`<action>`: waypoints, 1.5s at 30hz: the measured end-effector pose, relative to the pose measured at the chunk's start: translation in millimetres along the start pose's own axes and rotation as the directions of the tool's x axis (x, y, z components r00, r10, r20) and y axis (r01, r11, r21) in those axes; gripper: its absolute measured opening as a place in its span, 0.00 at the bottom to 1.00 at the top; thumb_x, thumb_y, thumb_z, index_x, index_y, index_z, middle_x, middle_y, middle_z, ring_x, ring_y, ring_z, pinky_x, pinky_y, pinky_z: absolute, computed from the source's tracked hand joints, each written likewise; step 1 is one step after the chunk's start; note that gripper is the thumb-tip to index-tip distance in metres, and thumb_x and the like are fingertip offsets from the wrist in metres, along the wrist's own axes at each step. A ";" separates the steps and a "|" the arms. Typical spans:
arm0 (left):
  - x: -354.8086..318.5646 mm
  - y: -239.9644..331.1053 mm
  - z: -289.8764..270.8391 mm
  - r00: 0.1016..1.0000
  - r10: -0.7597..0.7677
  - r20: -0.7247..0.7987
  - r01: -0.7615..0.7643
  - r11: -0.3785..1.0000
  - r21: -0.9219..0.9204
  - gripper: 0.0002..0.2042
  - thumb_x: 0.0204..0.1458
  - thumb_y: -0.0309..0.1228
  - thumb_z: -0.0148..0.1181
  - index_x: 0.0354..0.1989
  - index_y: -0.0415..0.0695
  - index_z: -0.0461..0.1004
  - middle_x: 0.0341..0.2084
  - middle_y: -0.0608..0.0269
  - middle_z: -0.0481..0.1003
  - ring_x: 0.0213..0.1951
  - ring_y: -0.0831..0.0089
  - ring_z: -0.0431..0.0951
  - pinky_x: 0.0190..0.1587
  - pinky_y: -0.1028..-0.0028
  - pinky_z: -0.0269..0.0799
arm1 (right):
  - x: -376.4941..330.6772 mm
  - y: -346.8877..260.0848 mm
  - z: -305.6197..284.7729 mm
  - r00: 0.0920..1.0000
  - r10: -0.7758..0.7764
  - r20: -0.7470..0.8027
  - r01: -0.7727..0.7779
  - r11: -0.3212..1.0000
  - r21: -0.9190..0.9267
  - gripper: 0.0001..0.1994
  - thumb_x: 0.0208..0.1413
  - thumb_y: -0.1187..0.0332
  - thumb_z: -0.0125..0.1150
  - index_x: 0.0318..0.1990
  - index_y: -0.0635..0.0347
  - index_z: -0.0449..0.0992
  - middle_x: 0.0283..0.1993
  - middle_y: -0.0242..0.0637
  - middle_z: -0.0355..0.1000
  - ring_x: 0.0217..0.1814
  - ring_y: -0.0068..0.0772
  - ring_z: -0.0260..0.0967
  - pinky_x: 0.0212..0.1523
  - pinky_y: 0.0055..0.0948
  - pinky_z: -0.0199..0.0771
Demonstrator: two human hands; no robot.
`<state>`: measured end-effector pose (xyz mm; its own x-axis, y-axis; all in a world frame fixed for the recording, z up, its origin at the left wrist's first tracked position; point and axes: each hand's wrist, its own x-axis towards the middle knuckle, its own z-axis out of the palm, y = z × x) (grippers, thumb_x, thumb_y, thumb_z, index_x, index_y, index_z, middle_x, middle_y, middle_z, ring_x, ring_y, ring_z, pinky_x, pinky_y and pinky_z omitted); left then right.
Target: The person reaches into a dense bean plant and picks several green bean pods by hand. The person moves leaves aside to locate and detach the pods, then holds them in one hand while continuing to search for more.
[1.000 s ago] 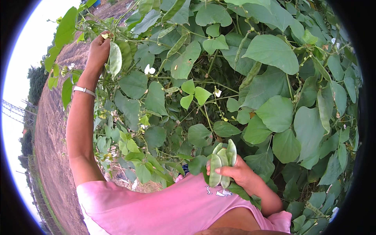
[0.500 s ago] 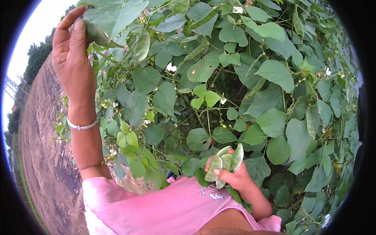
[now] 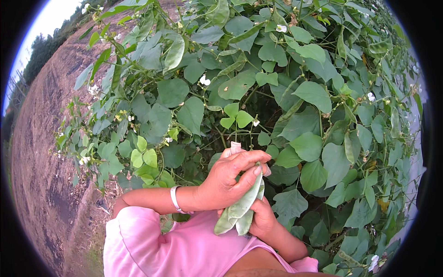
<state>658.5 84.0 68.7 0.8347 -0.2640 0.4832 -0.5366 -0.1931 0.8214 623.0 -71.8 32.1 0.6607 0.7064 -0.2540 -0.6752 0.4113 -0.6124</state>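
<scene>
My left hand (image 3: 226,180), with a white band (image 3: 175,199) round its wrist, is in front of my chest. Its thumb and fingers pinch the upper end of a flat green bean pod (image 3: 247,198). Just below it, my right hand (image 3: 263,218) is closed round several of these pods, which hang down past my palm. The left hand covers part of the right hand's fingers, and the two hands almost touch. Behind them rises a dense bean vine (image 3: 194,115) with broad leaves and small white flowers.
More pods hang on the vine, such as a pale green pod (image 3: 175,53) at the upper left and a pod (image 3: 349,147) on the right. Dry brown ground (image 3: 41,152) stretches along the left, with dark trees (image 3: 46,53) beyond. My pink shirt (image 3: 184,249) is below.
My left hand has come down from the leaves and pod at the upper left to the pods in my right hand. The vine there has sprung into view; the right hand keeps its pods.
</scene>
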 end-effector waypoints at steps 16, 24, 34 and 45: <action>-27.0 -13.2 -13.1 0.990 -0.039 0.133 0.021 0.991 0.134 0.18 0.55 0.29 0.54 0.55 0.42 0.67 0.43 0.58 0.75 0.42 0.64 0.76 0.49 0.66 0.64 | -3.6 5.5 13.6 0.998 0.045 -0.049 -0.049 0.995 -0.088 0.26 0.55 0.57 0.57 0.57 0.59 0.59 0.47 0.47 0.68 0.45 0.43 0.72 0.46 0.40 0.74; 55.0 14.5 -141.8 0.827 0.221 -0.517 -0.211 0.974 0.080 0.09 0.61 0.27 0.48 0.45 0.35 0.70 0.38 0.59 0.76 0.41 0.74 0.76 0.48 0.74 0.70 | -3.7 -1.6 19.6 0.995 0.005 -0.100 -0.010 0.999 -0.049 0.21 0.43 0.71 0.63 0.47 0.59 0.64 0.38 0.43 0.67 0.44 0.42 0.69 0.45 0.42 0.73; 129.4 -22.3 -249.8 0.918 -0.348 -0.193 0.384 0.900 0.205 0.15 0.56 0.33 0.54 0.51 0.42 0.70 0.43 0.70 0.73 0.46 0.79 0.71 0.51 0.76 0.64 | -2.0 1.5 17.4 0.994 0.024 -0.108 -0.032 0.996 -0.080 0.21 0.44 0.69 0.63 0.46 0.61 0.64 0.38 0.43 0.68 0.43 0.42 0.70 0.45 0.41 0.72; 121.5 -35.9 -258.2 0.952 -0.269 0.144 0.271 0.962 0.004 0.13 0.56 0.33 0.55 0.47 0.41 0.68 0.43 0.62 0.75 0.45 0.76 0.73 0.53 0.75 0.64 | 2.5 3.1 17.2 0.990 0.037 -0.139 -0.050 0.995 -0.090 0.22 0.44 0.69 0.63 0.47 0.61 0.64 0.38 0.42 0.68 0.43 0.41 0.70 0.45 0.41 0.72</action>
<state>811.0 302.8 176.2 0.9216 -0.3351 0.1957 -0.2906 -0.2617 0.9204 617.0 -58.9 42.4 0.6742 0.6342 -0.3785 -0.6752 0.3218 -0.6637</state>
